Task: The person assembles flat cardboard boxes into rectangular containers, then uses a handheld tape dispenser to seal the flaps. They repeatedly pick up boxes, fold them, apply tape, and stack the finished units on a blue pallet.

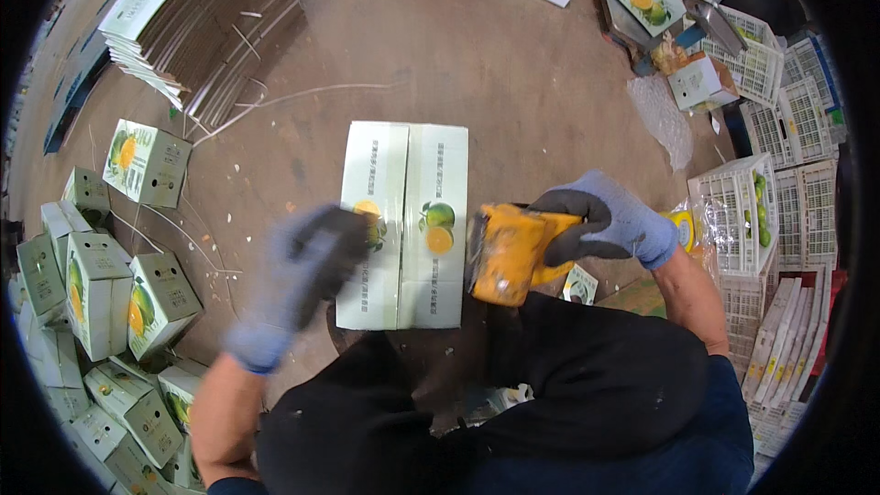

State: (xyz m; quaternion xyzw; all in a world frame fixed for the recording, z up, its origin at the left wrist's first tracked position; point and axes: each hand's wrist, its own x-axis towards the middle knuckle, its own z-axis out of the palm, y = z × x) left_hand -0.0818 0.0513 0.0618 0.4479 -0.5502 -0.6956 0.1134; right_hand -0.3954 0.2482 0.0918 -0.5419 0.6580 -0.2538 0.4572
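A bare brown concrete floor (513, 82) carries a heap of pale green printed fruit cartons (101, 312) at the left, a stack of flattened cardboard sheets (197, 14) beyond, and white slotted plastic crates (779, 211) at the right.

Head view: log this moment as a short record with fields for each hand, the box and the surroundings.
left hand: gloved left hand, blurred, on the left flap of the box
right hand: gloved right hand, gripping a yellow tape dispenser at the right edge of the box
box: white carton with fruit pictures, flaps closed, on the floor
left side: pile of closed cartons
far left: stack of flat cartons
right side: white plastic crates
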